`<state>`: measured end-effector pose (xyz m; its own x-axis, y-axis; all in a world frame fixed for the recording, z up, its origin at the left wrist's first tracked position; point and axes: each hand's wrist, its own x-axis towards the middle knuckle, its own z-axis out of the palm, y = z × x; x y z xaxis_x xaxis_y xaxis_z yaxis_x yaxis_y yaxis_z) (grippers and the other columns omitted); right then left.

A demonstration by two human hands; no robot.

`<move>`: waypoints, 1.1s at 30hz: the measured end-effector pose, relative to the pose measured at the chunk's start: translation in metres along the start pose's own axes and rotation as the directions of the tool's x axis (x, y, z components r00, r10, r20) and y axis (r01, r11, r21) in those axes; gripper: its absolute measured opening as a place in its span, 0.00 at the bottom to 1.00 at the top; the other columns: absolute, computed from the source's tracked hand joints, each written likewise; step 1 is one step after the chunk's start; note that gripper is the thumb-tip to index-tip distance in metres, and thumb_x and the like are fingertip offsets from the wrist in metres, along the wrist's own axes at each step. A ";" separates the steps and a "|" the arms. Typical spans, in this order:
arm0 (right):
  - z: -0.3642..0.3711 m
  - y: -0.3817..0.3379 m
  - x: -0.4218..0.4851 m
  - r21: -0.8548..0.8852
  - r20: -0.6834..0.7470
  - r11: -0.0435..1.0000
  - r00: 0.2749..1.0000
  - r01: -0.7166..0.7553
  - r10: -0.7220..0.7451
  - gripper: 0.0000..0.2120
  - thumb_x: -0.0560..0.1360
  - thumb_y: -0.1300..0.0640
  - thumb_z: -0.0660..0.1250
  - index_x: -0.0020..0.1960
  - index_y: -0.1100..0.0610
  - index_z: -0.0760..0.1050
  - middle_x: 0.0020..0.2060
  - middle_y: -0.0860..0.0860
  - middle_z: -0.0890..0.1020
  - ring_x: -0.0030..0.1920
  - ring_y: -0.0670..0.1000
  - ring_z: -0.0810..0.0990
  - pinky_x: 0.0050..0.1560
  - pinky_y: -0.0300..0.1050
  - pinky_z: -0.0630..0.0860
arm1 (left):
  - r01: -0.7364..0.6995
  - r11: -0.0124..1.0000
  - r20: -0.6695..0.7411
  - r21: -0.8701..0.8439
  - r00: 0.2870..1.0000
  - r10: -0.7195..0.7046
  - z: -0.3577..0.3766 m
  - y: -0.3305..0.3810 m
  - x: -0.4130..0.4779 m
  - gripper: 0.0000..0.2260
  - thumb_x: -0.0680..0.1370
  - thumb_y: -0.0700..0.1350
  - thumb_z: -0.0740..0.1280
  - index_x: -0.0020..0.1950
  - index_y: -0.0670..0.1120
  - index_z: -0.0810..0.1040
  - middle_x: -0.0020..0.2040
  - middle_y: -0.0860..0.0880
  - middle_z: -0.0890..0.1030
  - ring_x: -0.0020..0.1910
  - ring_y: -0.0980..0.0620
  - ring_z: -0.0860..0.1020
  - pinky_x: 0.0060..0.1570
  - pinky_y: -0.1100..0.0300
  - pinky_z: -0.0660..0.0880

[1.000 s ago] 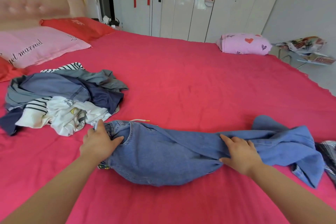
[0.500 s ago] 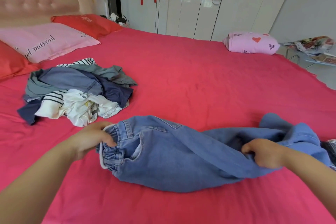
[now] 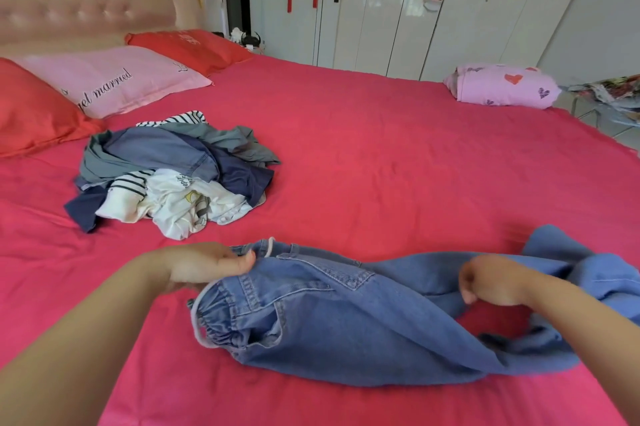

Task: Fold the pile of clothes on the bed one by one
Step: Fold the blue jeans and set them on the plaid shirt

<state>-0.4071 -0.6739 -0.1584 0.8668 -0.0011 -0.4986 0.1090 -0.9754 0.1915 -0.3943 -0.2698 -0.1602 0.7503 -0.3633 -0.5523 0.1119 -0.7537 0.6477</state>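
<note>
Jeans (image 3: 346, 315) sideways on bed (image 3: 381, 166), near front edge, elastic waistband toward left, legs bunched toward right. Left hand (image 3: 207, 264) at far corner of waistband, thumb on top of denim, pinching it; other fingers hidden under cloth. Right hand (image 3: 491, 282) at leg part, fingers (image 3: 467, 287) curled tight round a fold, holding it raised off sheet. Pile (image 3: 173, 169) of unfolded clothes behind left hand, apart from jeans.

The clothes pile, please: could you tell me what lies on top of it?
A blue-grey garment and a white printed shirt lie on top; anything beneath them is covered.
</note>
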 end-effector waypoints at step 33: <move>0.039 0.016 0.040 0.504 -0.580 0.825 0.808 0.256 0.103 0.18 0.70 0.38 0.65 0.52 0.49 0.78 0.45 0.44 0.82 0.47 0.43 0.79 0.50 0.32 0.70 | -0.346 0.935 -0.635 -0.075 0.740 0.222 -0.027 -0.011 0.075 0.33 0.65 0.70 0.65 0.63 0.51 0.72 0.54 0.51 0.79 0.54 0.54 0.77 0.53 0.61 0.69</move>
<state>-0.3901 -0.6985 -0.2083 0.9939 0.0261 0.1071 0.0667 -0.9158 -0.3961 -0.3213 -0.2744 -0.1947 0.9937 -0.0884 0.0690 -0.1060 -0.5382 0.8362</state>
